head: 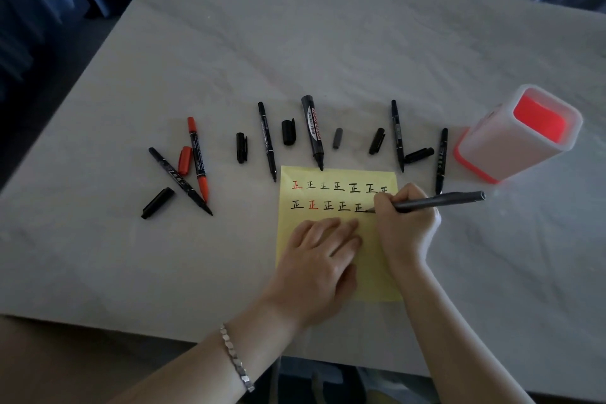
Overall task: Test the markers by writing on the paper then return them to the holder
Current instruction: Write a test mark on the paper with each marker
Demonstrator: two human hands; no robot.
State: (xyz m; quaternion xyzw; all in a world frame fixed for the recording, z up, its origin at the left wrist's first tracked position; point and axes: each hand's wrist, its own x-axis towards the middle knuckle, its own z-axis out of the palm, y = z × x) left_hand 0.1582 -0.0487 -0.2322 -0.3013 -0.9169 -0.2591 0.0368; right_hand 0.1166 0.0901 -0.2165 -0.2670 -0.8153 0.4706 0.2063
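Big pale grey marbled table (295,43) fills the view, and at its near edge lies the yellow sheet of paper (377,272), two rows of written characters across its top, mostly black with one red in each row. Off to the right of the sheet stands the white square holder with the orange-red inside (492,147), no markers visible in it. Left hand (319,259) lies flat on the paper, fingers straight and close together, pressing it down. Right hand (405,226) has fingers curled tight round a slim dark grey marker (439,202), tip touching the paper at the end of the second row. Beyond the sheet, uncapped markers lie in a loose row: a fat black marker (313,129), an orange-red marker (196,157), several thin black ones, loose caps between them.
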